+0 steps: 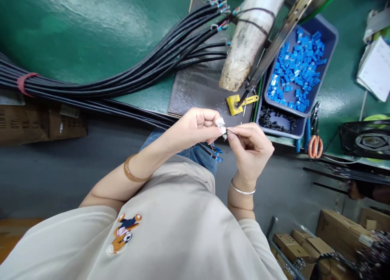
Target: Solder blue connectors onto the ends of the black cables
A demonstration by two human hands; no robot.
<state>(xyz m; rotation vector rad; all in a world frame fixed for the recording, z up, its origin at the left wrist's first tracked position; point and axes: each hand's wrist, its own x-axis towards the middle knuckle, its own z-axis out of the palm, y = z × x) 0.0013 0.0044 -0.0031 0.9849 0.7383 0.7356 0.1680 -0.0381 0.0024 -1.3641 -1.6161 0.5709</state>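
Observation:
My left hand [195, 128] is closed around a black cable end; its taped thumb and fingertips pinch a small pale connector [221, 125]. My right hand [251, 146] faces it, fingers pinched on a thin wire right at the connector. Both hands hover just below the front edge of the green bench [91, 32], above my lap. Below my left hand, more cable ends with blue connectors [215, 152] hang down. A thick bundle of black cables [122, 75] runs from the left across the bench to the dark work mat [198, 87].
A blue tray [330, 40] of several blue connectors [297, 71] sits at the right, stacked over a tray of black parts [276, 121]. A yellow tool [234, 103], a wrapped post [250, 40], orange-handled pliers [315, 144] and cardboard boxes [332, 239] are nearby.

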